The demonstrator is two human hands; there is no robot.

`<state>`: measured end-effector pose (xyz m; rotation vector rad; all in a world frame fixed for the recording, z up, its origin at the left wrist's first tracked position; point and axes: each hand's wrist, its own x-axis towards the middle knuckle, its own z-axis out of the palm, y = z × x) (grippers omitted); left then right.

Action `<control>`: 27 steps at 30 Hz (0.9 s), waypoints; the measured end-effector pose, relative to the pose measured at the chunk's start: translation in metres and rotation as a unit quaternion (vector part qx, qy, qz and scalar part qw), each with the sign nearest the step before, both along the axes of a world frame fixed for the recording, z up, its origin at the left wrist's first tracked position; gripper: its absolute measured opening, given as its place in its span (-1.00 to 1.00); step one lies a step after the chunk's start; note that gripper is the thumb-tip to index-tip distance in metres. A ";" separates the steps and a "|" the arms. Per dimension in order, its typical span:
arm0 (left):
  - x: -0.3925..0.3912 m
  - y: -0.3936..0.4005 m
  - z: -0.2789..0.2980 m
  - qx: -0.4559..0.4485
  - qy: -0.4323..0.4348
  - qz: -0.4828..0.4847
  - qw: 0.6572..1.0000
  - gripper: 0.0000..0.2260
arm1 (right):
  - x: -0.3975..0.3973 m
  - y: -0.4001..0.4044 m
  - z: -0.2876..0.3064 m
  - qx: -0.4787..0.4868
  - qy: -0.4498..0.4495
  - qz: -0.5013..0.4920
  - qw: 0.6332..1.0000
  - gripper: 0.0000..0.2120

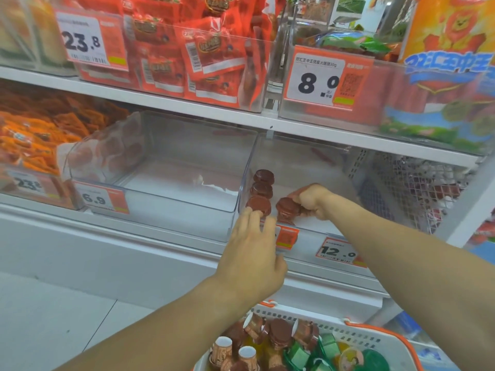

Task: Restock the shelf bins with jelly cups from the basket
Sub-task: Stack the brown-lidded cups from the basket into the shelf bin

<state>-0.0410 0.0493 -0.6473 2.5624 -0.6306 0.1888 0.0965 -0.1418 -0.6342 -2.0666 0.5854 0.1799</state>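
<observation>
- Nearest, low in view: white basket [375, 341] with orange trim, loaded with brown-lidded jelly cups [278, 334], several tipped on their sides, plus green and yellow cups toward the right; well below and behind both hands.
- Next out: left hand [250, 253] reaching up across the front lip of the clear bin [308, 156], fingers [254, 218] fairly straight and spread, holding nothing, tips touching or just shy of the frontmost cup in the left column; contact hard to confirm from this angle.
- Beneath that hand: orange price tag [288, 238] on the shelf edge, partly covered.
- Farther in: right hand [313, 200] inside the bin, fingers curled round a brown cup [286, 207], lid up and slightly tilted, cup just right of the frontmost cup of the column.
- Key relation: held cup directly left of the right palm, a second cup seemingly stacked under it, open bin floor to the right and behind; right hand clearly the nearer to the setting-down spot.
- Deeper along the bin's left wall: row of standing cups [262, 190], three dark reddish-brown round lids, running front to back, upright, touching or nearly so.
- Look of the cups: small, squat, glossy foil lids, brown printed sides, likely light and easy to topple.
- Farthest left: neighbouring clear bin [187, 162], no cups visible inside.
</observation>
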 end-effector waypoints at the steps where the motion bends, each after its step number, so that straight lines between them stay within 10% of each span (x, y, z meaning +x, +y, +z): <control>1: 0.000 0.000 0.000 -0.005 -0.001 -0.003 1.000 -0.48 | 0.002 0.001 -0.002 -0.006 -0.001 -0.002 1.000 -0.76; 21: 0.002 0.002 -0.004 -0.012 -0.012 -0.014 1.000 -0.46 | -0.025 0.000 0.012 -0.058 0.042 0.074 0.995 -0.68; 27: 0.000 0.002 0.000 -0.017 -0.013 -0.011 1.000 -0.51 | -0.102 0.020 0.042 -0.219 -0.330 0.057 0.917 -0.89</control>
